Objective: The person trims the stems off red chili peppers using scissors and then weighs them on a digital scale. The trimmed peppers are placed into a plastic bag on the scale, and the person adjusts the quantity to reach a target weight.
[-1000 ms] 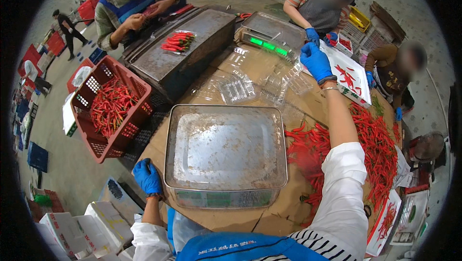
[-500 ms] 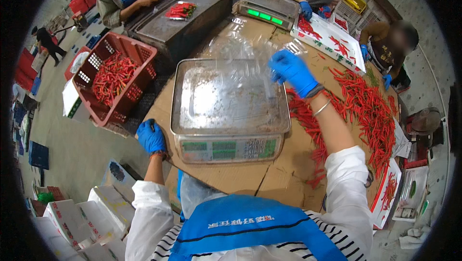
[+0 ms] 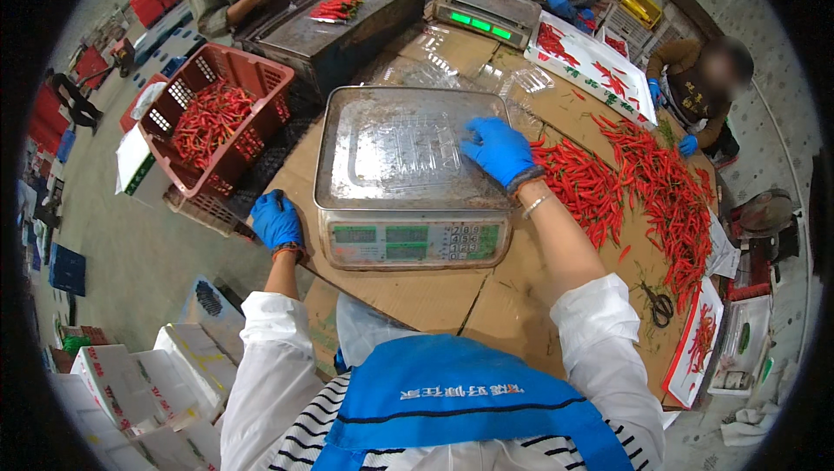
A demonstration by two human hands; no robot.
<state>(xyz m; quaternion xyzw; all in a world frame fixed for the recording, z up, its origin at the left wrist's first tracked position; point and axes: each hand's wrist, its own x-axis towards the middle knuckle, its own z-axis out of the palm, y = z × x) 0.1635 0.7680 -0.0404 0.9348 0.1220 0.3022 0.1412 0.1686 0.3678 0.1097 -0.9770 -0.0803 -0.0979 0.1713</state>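
Observation:
My right hand (image 3: 501, 153), in a blue glove, is over the right side of the metal platform (image 3: 356, 184) of a weighing scale. Its fingers are spread and hold nothing that I can make out. Beside the fingertips, a clear plastic tray (image 3: 407, 148) lies on the platform, hard to see against the metal. My left hand (image 3: 276, 220), also gloved in blue, rests at the cardboard-covered table's left edge, loosely bent and with nothing visible in it. Loose red chillies (image 3: 578, 189) are heaped to the right of the scale.
More clear trays (image 3: 439, 69) lie behind the scale. A red crate (image 3: 282, 93) of chillies stands at the left. Scissors (image 3: 658, 306) lie at the right, near a white box (image 3: 691, 375). Across the table, co-workers sit by another scale (image 3: 491, 9) and a white carton (image 3: 643, 106).
My right hand has come down and left from above the scale's right edge. The clear tray, blurred near it before, now lies on the platform. The left hand stays at the table edge.

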